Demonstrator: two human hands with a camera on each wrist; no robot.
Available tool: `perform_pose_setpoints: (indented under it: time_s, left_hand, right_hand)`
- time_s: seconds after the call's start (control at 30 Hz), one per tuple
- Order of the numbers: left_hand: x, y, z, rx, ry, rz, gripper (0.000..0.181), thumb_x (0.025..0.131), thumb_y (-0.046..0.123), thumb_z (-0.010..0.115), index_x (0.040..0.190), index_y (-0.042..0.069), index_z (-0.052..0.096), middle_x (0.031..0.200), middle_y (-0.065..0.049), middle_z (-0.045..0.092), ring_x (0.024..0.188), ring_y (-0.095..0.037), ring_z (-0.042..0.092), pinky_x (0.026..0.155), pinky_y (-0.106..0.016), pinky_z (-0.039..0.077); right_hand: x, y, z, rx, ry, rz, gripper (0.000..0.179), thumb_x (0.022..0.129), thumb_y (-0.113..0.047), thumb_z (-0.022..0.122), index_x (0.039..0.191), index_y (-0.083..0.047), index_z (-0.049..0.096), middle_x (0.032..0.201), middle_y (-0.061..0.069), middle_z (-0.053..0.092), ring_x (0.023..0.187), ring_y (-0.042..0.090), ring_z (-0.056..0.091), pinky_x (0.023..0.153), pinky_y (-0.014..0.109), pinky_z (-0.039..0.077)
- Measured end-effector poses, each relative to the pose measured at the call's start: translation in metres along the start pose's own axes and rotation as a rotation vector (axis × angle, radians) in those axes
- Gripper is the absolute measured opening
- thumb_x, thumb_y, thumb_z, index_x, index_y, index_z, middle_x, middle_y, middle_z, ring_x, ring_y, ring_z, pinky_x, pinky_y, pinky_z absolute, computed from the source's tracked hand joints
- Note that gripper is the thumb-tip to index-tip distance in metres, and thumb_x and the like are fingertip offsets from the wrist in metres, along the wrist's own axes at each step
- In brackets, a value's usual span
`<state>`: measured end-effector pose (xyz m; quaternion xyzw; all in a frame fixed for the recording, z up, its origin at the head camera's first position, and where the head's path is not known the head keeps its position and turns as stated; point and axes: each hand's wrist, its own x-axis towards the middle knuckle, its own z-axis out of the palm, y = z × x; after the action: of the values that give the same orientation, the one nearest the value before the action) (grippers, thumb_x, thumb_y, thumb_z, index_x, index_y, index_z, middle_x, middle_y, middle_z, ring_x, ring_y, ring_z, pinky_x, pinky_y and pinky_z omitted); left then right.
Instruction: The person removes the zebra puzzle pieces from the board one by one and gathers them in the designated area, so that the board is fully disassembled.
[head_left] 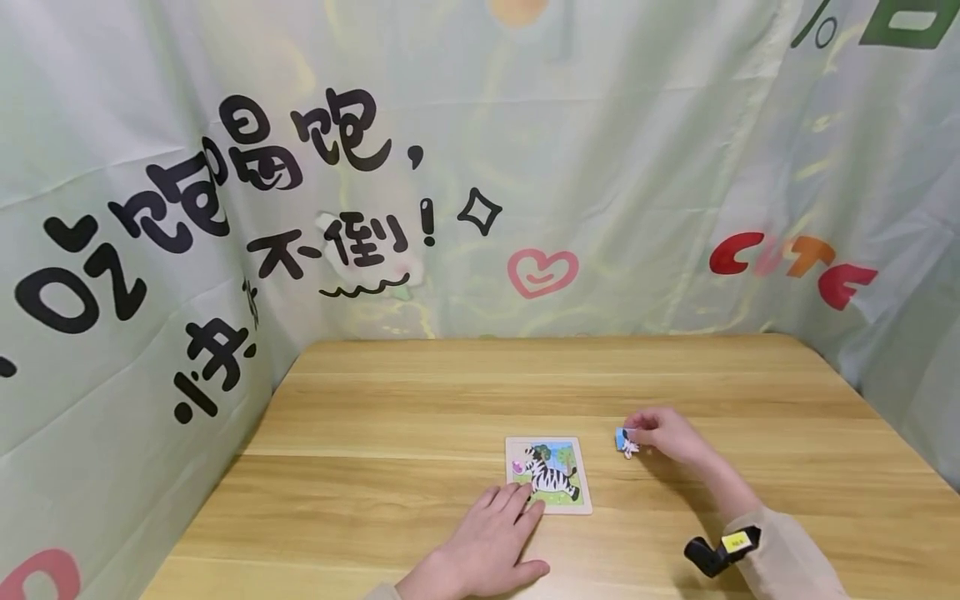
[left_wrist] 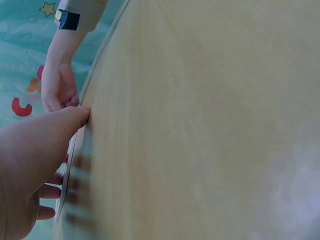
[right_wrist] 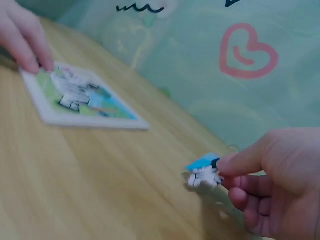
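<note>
A small square zebra jigsaw puzzle (head_left: 558, 479) in a pale frame lies flat on the table. Its top left corner shows a pale, bare-looking patch. My left hand (head_left: 495, 537) rests on the lower left part of the puzzle, fingers extended and thumb spread out to the side. To the right of the puzzle, my right hand (head_left: 670, 433) pinches a puzzle piece (right_wrist: 204, 172) between thumb and fingers. Blue and black-and-white striped printing shows on the piece. It is held close to the tabletop; whether it touches the wood I cannot tell.
The wood-grain table (head_left: 390, 400) has rounded far corners. A printed cloth (head_left: 637, 167) hangs behind it and along both sides. A black device with a yellow label (head_left: 731, 546) is strapped over the right sleeve.
</note>
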<state>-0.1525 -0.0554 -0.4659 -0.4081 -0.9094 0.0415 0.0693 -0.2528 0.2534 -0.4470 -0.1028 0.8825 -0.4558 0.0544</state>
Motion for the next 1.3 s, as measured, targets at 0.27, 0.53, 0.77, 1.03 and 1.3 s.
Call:
perform_pose_setpoints:
  time_s: [0.27, 0.53, 0.77, 1.03, 1.3]
  left_hand:
    - [0.000, 0.000, 0.003, 0.010, 0.010, 0.005, 0.071, 0.091, 0.063, 0.031, 0.138, 0.011, 0.043, 0.141, -0.012, 0.038, 0.129, -0.025, 0.035, 0.104, -0.040, 0.030]
    - [0.001, 0.000, 0.002, 0.015, 0.017, 0.009, 0.072, 0.091, 0.063, 0.029, 0.139, 0.011, 0.042, 0.142, -0.013, 0.037, 0.130, -0.025, 0.034, 0.105, -0.040, 0.029]
    - [0.000, 0.000, 0.002, 0.005, -0.004, 0.008, 0.073, 0.091, 0.064, 0.028, 0.139, 0.011, 0.042, 0.143, -0.012, 0.036, 0.130, -0.025, 0.034, 0.105, -0.039, 0.029]
    - [0.001, 0.001, 0.002, 0.011, -0.010, 0.006, 0.073, 0.091, 0.064, 0.028, 0.140, 0.012, 0.041, 0.143, -0.012, 0.036, 0.131, -0.025, 0.033, 0.105, -0.039, 0.029]
    - [0.002, 0.001, 0.000, -0.005, -0.011, 0.002, 0.072, 0.090, 0.064, 0.030, 0.139, 0.011, 0.042, 0.142, -0.012, 0.037, 0.130, -0.025, 0.034, 0.105, -0.039, 0.030]
  right_hand:
    - [0.000, 0.008, 0.007, -0.187, 0.058, -0.090, 0.007, 0.084, -0.004, 0.062, 0.089, -0.001, 0.066, 0.077, 0.003, 0.059, 0.068, 0.015, 0.049, 0.060, 0.029, 0.042]
    - [-0.001, 0.003, 0.010, -0.205, 0.008, -0.077, 0.019, 0.078, -0.012, 0.072, 0.092, -0.003, 0.064, 0.082, 0.003, 0.055, 0.076, 0.018, 0.048, 0.067, 0.032, 0.042]
    - [-0.005, 0.000, 0.012, -0.211, -0.005, -0.090, 0.022, 0.074, -0.012, 0.075, 0.090, -0.004, 0.063, 0.086, 0.005, 0.054, 0.080, 0.021, 0.046, 0.072, 0.037, 0.041]
    - [-0.002, -0.004, 0.015, -0.248, 0.077, -0.052, 0.025, 0.080, -0.015, 0.070, 0.099, 0.001, 0.064, 0.092, 0.011, 0.061, 0.083, 0.026, 0.056, 0.073, 0.041, 0.046]
    - [0.008, -0.022, 0.034, -0.217, 0.142, -0.138, 0.028, 0.082, -0.012, 0.068, 0.105, 0.003, 0.063, 0.096, 0.013, 0.062, 0.088, 0.027, 0.057, 0.077, 0.043, 0.049]
